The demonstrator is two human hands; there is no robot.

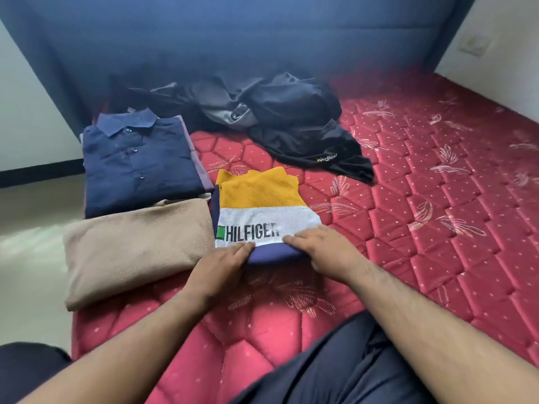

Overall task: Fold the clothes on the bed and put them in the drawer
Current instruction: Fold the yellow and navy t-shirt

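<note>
Head view: our left hand (224, 259) and right hand (318, 246) lie flat, released, on the polo (264, 211), just right of the beige fold (137, 249). Risk: careless lifting unfolds it.

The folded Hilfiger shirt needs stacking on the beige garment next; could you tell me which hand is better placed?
Probably the left hand: it rests on the Hilfiger shirt edge nearest the beige garment; the right hand lies farther away.

Text: "HILFIGER" | on: white band of folded polo shirt (264, 217) | Text: "KedNest" | on: black garment (315, 147)
</note>
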